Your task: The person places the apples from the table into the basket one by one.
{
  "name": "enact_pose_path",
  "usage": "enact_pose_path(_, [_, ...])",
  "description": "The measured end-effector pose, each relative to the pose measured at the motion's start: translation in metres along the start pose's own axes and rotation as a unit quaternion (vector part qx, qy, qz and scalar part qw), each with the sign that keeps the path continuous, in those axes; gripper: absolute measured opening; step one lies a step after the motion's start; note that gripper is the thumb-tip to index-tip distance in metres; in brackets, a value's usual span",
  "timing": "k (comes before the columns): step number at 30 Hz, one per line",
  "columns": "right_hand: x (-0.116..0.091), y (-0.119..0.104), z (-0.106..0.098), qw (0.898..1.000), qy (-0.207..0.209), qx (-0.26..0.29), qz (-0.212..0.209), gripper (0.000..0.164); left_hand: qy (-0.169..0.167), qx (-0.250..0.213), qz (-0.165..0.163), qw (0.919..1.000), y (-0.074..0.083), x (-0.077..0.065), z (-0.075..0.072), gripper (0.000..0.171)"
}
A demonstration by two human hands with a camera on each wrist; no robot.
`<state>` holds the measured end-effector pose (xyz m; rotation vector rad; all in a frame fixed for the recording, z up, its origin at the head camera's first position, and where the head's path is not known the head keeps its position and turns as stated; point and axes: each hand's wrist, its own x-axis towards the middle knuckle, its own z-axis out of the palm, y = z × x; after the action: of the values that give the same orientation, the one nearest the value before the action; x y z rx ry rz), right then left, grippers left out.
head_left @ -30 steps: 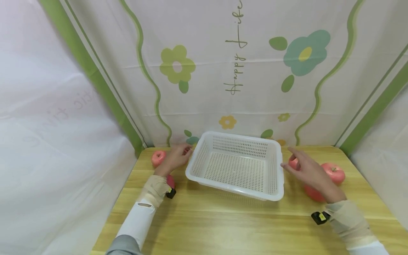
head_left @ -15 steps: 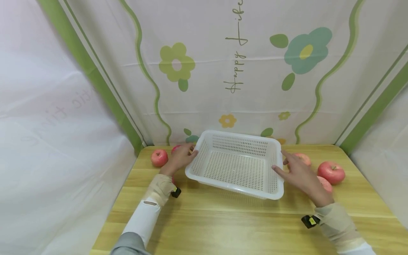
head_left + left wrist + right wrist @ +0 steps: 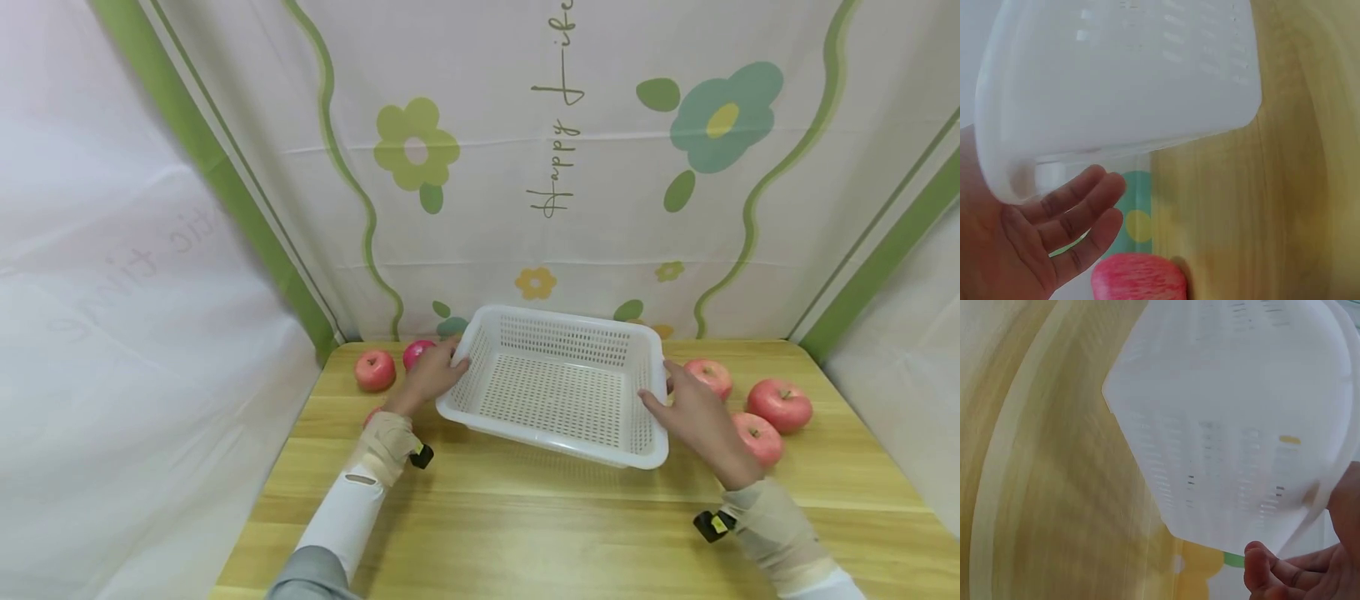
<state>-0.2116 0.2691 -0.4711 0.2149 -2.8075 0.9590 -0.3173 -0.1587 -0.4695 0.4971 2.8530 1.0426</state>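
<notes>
Toward the back of the table point(image 3: 525, 533), basket point(image 3: 551, 400): count 1; white, slotted, rectangular, near the back cloth point(image 3: 480, 233), set slightly askew.
Left hand point(image 3: 431, 375): at the basket's left end, arm reaching forward; holds the rim, thumb over the inner side, fingers outside and slightly spread below it. Cannot tell whether the fingertips press the wall.
Right hand point(image 3: 697, 412): at the opposite end, forearm angled inward; holds the rim, thumb inside, fingers bent outside.
Apples, left side: count 3; one at the far left point(image 3: 375, 370), one deeper pink just behind the hand point(image 3: 417, 354), one mostly hidden by the wrist point(image 3: 372, 416).
Apples, right side: count 3; one beside the hand point(image 3: 708, 378), one outermost point(image 3: 780, 406), one nearest the forearm point(image 3: 759, 439).
Black blocks point(image 3: 711, 526): count 2, one per wrist.
Large printed flowers point(image 3: 723, 121): count 2, on the cloth.
</notes>
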Motion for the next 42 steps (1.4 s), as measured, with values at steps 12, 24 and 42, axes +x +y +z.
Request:
enact_pose_path(12, [0.003, -0.001, 0.011, 1.0, 0.014, 0.008, 0.02, 0.05, 0.004, -0.057, -0.018, 0.9982, 0.0, -0.008, 0.007, 0.049])
enact_pose_path(24, [0.007, 0.003, 0.009, 0.999, -0.001, 0.013, 0.038, 0.06, 0.007, -0.098, -0.032, 0.9947, 0.004, -0.02, 0.014, 0.052])
enact_pose_path(42, [0.015, 0.011, 0.008, 0.998, -0.014, 0.035, 0.048, 0.067, 0.026, -0.156, -0.083, 0.9838, 0.009, -0.046, 0.023, 0.054])
